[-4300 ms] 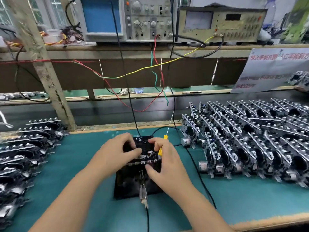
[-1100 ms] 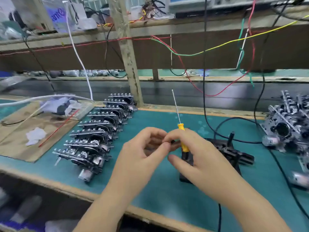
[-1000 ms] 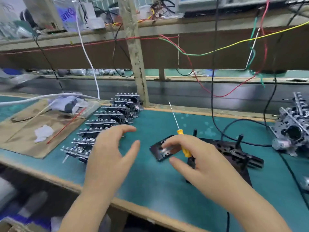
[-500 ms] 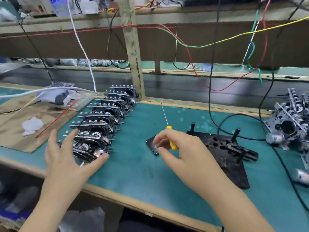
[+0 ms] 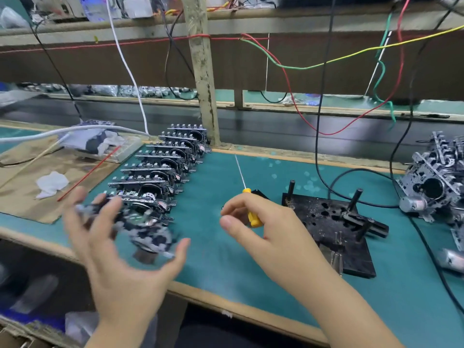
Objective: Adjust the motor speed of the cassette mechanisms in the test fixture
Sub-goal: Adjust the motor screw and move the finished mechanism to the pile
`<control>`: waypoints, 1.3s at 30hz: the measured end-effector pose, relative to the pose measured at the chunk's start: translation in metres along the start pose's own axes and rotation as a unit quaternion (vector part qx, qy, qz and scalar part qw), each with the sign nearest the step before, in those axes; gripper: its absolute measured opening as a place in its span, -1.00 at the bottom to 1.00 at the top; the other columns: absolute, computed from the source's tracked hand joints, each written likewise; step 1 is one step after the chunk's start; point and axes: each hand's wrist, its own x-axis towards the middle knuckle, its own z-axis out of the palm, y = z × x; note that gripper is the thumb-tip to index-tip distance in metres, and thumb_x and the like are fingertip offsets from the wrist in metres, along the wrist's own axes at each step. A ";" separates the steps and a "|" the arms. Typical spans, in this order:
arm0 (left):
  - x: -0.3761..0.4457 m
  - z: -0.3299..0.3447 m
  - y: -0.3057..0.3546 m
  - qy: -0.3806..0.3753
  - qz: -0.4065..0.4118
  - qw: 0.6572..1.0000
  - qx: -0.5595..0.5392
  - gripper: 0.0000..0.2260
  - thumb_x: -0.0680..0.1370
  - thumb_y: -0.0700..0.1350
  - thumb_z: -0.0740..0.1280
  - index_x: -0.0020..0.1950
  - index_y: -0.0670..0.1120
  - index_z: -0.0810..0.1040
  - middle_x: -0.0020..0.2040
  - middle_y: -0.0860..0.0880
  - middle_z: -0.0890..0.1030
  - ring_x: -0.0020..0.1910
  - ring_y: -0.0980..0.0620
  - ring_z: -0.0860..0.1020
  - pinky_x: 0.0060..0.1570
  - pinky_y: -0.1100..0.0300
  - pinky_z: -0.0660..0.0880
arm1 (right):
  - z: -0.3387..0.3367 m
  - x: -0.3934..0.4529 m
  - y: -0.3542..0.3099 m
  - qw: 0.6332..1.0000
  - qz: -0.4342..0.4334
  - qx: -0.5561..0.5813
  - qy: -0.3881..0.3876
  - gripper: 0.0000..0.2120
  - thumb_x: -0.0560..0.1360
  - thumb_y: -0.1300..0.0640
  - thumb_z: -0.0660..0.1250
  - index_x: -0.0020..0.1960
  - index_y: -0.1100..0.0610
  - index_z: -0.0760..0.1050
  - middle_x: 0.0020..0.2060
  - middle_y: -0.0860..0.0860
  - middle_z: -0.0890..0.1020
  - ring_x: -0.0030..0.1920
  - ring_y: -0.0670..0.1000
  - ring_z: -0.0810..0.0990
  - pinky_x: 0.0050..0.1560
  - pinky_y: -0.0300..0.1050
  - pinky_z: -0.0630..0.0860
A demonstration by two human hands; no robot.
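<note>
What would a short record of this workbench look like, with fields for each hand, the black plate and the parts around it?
left hand: at the near end of the left row, fingers spread around a blurred cassette mechanism
right hand: grips a yellow-handled screwdriver, thin shaft pointing up and away
test fixture: black plate with upright pegs, no mechanism on it
left row: mechanisms lined up on the green mat
right pile: more mechanisms
</note>
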 end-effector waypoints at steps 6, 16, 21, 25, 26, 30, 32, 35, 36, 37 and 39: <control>0.018 0.056 0.078 -0.087 0.063 0.978 -0.181 -0.16 0.31 -0.10 0.60 0.50 -0.04 0.27 0.58 -0.27 0.04 0.59 -0.19 0.14 0.34 -0.32 0.38 | -0.020 -0.010 -0.004 0.978 0.112 0.169 -0.056 -0.44 0.17 -0.40 0.45 -0.09 -0.10 0.29 0.03 -0.34 0.62 -0.01 -0.22 0.61 0.03 -0.09 0.53; 0.048 0.119 0.103 -0.321 0.051 0.895 -0.306 0.04 0.39 -0.05 0.62 0.64 0.02 -0.03 0.61 0.00 0.18 0.58 0.03 0.22 0.51 0.00 0.27 | -0.118 -0.016 0.017 0.986 0.133 -0.069 0.069 -0.40 0.11 -0.30 0.51 -0.09 -0.11 0.23 -0.28 -0.42 0.57 -0.41 -0.26 0.48 -0.34 -0.12 0.32; 0.060 0.144 0.080 -0.498 -0.024 0.842 -0.206 0.00 0.42 0.06 0.57 0.62 0.27 -0.07 0.50 0.33 0.33 0.48 0.41 0.22 0.27 0.64 0.09 | -0.148 -0.010 0.046 0.960 0.154 -0.231 -0.034 -0.45 0.20 -0.09 0.54 -0.12 -0.17 0.16 0.11 -0.21 0.58 -0.06 -0.03 0.61 -0.16 -0.10 0.51; 0.068 0.162 0.069 -0.565 -0.031 0.808 -0.163 0.01 0.38 0.14 0.59 0.58 0.37 -0.07 0.49 0.34 0.34 0.48 0.37 0.22 0.22 0.48 0.16 | -0.148 -0.007 0.069 0.964 0.144 -0.213 -0.065 -0.43 0.27 0.08 0.58 -0.10 -0.12 0.15 0.26 -0.18 0.53 0.17 0.09 0.55 -0.09 0.02 0.55; 0.071 0.165 0.066 -0.577 -0.031 0.801 -0.155 0.03 0.35 0.18 0.59 0.57 0.39 -0.08 0.49 0.34 0.34 0.48 0.36 0.22 0.23 0.43 0.16 | -0.148 -0.007 0.074 0.967 0.142 -0.199 -0.065 -0.43 0.28 0.10 0.58 -0.10 -0.12 0.15 0.28 -0.21 0.52 0.12 -0.04 0.57 -0.16 -0.05 0.55; 0.084 0.170 0.060 -0.614 -0.026 0.778 -0.127 0.09 0.23 0.25 0.62 0.54 0.45 -0.05 0.46 0.40 0.34 0.41 0.48 0.22 0.22 0.45 0.15 | -0.149 -0.005 0.083 0.973 0.139 -0.167 -0.073 -0.43 0.29 0.12 0.57 -0.07 -0.10 0.16 0.26 -0.36 0.49 -0.14 -0.27 0.56 -0.32 -0.20 0.50; 0.087 0.173 0.059 -0.621 -0.016 0.776 -0.114 0.07 0.24 0.22 0.63 0.56 0.41 -0.01 0.44 0.41 0.36 0.37 0.54 0.22 0.22 0.49 0.13 | -0.149 -0.003 0.085 0.970 0.140 -0.180 -0.080 -0.43 0.28 0.10 0.57 -0.07 -0.11 0.16 0.26 -0.36 0.49 0.04 -0.05 0.55 -0.26 -0.13 0.52; 0.086 0.179 0.059 -0.616 -0.009 0.782 -0.093 0.06 0.27 0.16 0.63 0.59 0.32 0.03 0.43 0.40 0.39 0.44 0.39 0.26 0.26 0.38 0.18 | -0.148 -0.002 0.086 0.965 0.142 -0.201 -0.087 -0.40 0.27 0.07 0.60 -0.08 -0.10 0.15 0.28 -0.27 0.50 0.22 0.09 0.49 -0.07 0.00 0.53; 0.085 0.180 0.059 -0.613 -0.003 0.785 -0.083 0.06 0.27 0.15 0.64 0.60 0.28 0.05 0.43 0.39 0.40 0.44 0.36 0.27 0.26 0.36 0.19 | -0.149 -0.003 0.085 0.965 0.144 -0.201 -0.089 -0.39 0.27 0.06 0.61 -0.08 -0.10 0.15 0.28 -0.28 0.50 0.25 0.06 0.48 0.01 0.03 0.52; 0.085 0.181 0.059 -0.612 0.002 0.787 -0.076 0.06 0.27 0.13 0.65 0.61 0.25 0.07 0.43 0.37 0.41 0.44 0.34 0.28 0.27 0.34 0.21 | -0.150 -0.004 0.085 0.963 0.149 -0.205 -0.092 -0.38 0.26 0.03 0.62 -0.07 -0.11 0.15 0.29 -0.30 0.49 0.27 0.03 0.47 0.09 0.05 0.50; 0.084 0.182 0.058 -0.611 -0.003 0.788 -0.071 0.05 0.26 0.09 0.66 0.61 0.17 0.12 0.42 0.33 0.44 0.42 0.34 0.31 0.28 0.33 0.25 | -0.156 -0.006 0.084 0.953 0.164 -0.234 -0.101 -0.34 0.21 -0.04 0.64 -0.06 -0.15 0.15 0.30 -0.29 0.49 0.26 0.03 0.49 0.18 0.09 0.45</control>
